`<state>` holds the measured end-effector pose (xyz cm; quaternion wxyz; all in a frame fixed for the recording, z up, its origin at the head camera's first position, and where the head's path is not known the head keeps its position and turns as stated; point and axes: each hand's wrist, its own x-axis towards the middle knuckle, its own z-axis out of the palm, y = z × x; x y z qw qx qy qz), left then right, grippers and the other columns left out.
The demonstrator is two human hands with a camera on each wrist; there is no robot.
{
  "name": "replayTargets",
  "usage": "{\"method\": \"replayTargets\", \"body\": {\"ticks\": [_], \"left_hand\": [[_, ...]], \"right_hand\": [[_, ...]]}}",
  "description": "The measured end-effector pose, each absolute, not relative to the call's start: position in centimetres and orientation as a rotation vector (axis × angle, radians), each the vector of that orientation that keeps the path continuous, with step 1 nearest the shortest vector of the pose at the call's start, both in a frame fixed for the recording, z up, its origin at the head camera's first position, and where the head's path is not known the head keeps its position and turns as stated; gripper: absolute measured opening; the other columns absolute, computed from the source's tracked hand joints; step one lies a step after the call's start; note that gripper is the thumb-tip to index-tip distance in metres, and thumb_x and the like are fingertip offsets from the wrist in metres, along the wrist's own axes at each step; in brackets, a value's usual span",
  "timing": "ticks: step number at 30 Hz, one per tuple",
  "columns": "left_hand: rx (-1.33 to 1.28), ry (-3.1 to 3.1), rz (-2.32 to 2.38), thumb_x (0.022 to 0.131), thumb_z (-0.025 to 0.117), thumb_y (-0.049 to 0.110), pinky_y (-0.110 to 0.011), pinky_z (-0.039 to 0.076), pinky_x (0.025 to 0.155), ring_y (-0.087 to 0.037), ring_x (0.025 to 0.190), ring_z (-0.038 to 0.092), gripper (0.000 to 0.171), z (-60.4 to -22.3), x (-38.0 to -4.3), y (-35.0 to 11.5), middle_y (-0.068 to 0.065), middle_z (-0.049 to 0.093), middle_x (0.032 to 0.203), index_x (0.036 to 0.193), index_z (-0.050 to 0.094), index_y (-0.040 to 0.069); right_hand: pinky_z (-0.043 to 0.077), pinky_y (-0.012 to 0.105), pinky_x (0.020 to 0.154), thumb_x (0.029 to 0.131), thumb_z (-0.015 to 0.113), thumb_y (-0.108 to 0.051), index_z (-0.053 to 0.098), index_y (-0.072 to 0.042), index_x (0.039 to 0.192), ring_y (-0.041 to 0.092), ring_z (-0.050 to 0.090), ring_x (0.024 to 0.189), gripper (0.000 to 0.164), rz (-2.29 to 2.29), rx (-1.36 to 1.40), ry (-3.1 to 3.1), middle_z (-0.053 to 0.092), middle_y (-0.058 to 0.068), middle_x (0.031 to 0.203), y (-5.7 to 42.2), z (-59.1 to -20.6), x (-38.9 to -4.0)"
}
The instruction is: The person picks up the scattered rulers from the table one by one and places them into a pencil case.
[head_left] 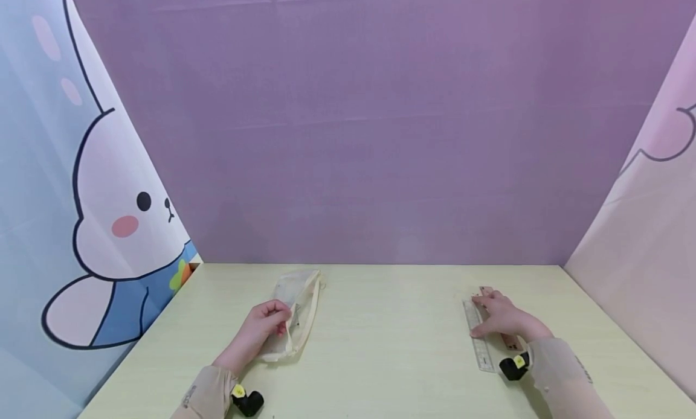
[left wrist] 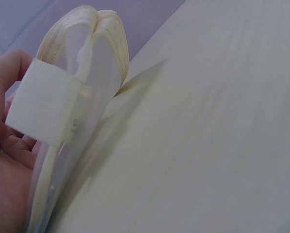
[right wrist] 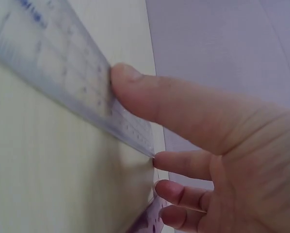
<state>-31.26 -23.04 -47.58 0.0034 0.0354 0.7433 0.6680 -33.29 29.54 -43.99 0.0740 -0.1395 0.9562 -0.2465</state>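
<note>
At the left of the table, my left hand (head_left: pixel 267 322) pinches the edge of a see-through pouch (head_left: pixel 304 295) with cream trim. Up close in the left wrist view, the pouch (left wrist: pixel 113 43) has a folded cream border, and a white ribbed tab (left wrist: pixel 43 102) lies beside my fingers. My right hand (head_left: pixel 502 317) holds a clear ruler (head_left: pixel 481 352), thumb at one edge and index fingertip at the other near its far end. Under the same hand lies a flat pinkish strip (head_left: pixel 511 342) with dark marks, its middle hidden; my other fingers reach close over it.
A pale wooden table (head_left: pixel 380 334) stretches between the hands. A purple cloth wall (head_left: pixel 380 135) rises from its back edge, and printed curtains (head_left: pixel 119 226) hang at both sides. Small black wrist devices (head_left: pixel 513 367) sit beside the sleeves.
</note>
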Motion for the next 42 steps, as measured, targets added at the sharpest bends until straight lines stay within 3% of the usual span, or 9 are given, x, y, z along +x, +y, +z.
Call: {"method": "replayTargets", "body": {"ticks": [6,12,19,23,26,34,42], "left_hand": [[0.110,2.318,2.098,0.089,0.064,0.007,-0.025,0.049,0.058,-0.014,0.059,0.053,0.009,-47.5,-31.3,-23.3,-0.005,0.056,0.069,0.090,0.062,-0.001],[0.106,2.314,2.106,0.089,0.064,0.006,-0.025,0.049,0.058,-0.013,0.059,0.053,0.011,-47.5,-30.9,-23.3,-0.004,0.056,0.071,0.090,0.061,-0.005],[0.078,2.323,2.095,0.089,0.064,0.006,-0.024,0.048,0.058,-0.013,0.059,0.053,0.009,-47.6,-30.9,-23.1,-0.004,0.056,0.068,0.090,0.061,-0.003],[0.091,2.341,2.073,0.089,0.063,0.007,-0.024,0.048,0.059,-0.014,0.059,0.053,0.009,-47.4,-31.0,-23.0,-0.004,0.056,0.069,0.090,0.061,-0.002],[0.099,2.342,2.069,0.089,0.063,0.007,-0.024,0.048,0.058,-0.014,0.059,0.053,0.010,-47.4,-31.0,-22.9,-0.005,0.056,0.069,0.090,0.061,-0.002],[0.075,2.339,2.076,0.088,0.064,0.006,-0.024,0.048,0.058,-0.014,0.059,0.053,0.009,-47.4,-31.2,-23.0,-0.004,0.056,0.069,0.090,0.062,-0.002],[0.091,2.334,2.085,0.088,0.064,0.005,-0.024,0.048,0.058,-0.013,0.058,0.053,0.007,-47.4,-31.0,-22.9,-0.002,0.056,0.069,0.089,0.062,-0.001]], "right_hand": [[0.022,0.074,0.097,0.068,0.086,-0.034,0.049,0.005,0.133,0.060,0.017,0.130,0.085,-0.764,-0.436,2.872,0.014,0.042,0.146,29.3,-44.2,-33.3],[0.025,0.072,0.096,0.059,0.089,-0.026,0.050,-0.004,0.118,0.059,0.016,0.129,0.074,-0.910,-0.446,2.784,0.005,0.040,0.147,28.5,-44.7,-33.6],[0.024,0.069,0.100,0.055,0.091,-0.022,0.049,-0.001,0.117,0.056,0.015,0.129,0.078,-0.922,-0.422,2.790,0.005,0.041,0.144,27.9,-44.8,-33.4],[0.036,0.058,0.094,0.056,0.090,-0.020,0.046,0.000,0.124,0.042,0.039,0.116,0.083,-0.938,-0.374,2.750,0.038,0.029,0.131,27.6,-44.5,-33.1],[0.042,0.050,0.087,0.059,0.089,-0.016,0.041,0.001,0.129,0.030,0.049,0.099,0.086,-0.941,-0.354,2.713,0.052,0.014,0.110,27.1,-44.1,-32.8],[0.045,0.031,0.050,0.063,0.084,-0.007,0.037,0.000,0.133,0.018,0.047,0.052,0.084,-0.954,-0.208,2.690,0.050,0.008,0.074,25.3,-43.5,-32.0],[0.048,0.031,0.045,0.066,0.080,-0.003,0.035,0.000,0.137,0.018,0.052,0.048,0.083,-1.003,-0.179,2.648,0.054,0.012,0.072,25.1,-43.4,-31.8]]}}
